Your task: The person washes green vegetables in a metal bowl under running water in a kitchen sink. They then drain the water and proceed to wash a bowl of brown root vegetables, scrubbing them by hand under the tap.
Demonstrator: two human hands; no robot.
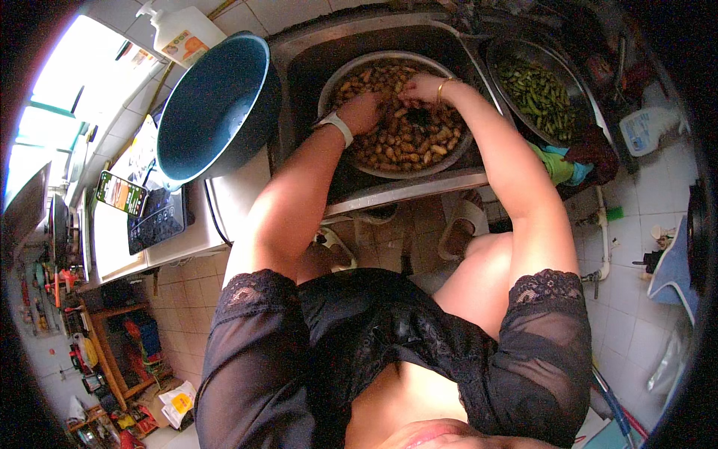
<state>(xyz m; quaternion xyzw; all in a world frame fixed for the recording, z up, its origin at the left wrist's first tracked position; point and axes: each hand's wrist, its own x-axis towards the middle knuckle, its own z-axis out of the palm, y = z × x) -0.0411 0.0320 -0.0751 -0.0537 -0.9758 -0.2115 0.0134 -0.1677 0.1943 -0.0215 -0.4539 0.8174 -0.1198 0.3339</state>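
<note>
A round metal basin sits in the sink, filled with wet unshelled peanuts. My left hand, with a pale band at the wrist, reaches into the peanuts from the left; its fingers are hidden among them. From the upper right, my right hand dips its fingertips into the same basin, close to the left hand. A gold-coloured bracelet circles the right wrist. Dark water shows between the peanuts. Whether either hand grips any peanuts is too blurred to tell.
The metal sink surrounds the basin. At right a second metal basin holds green bean pods. A deep blue tub stands tilted on the left counter, near a pump bottle, a lit phone and an induction cooker.
</note>
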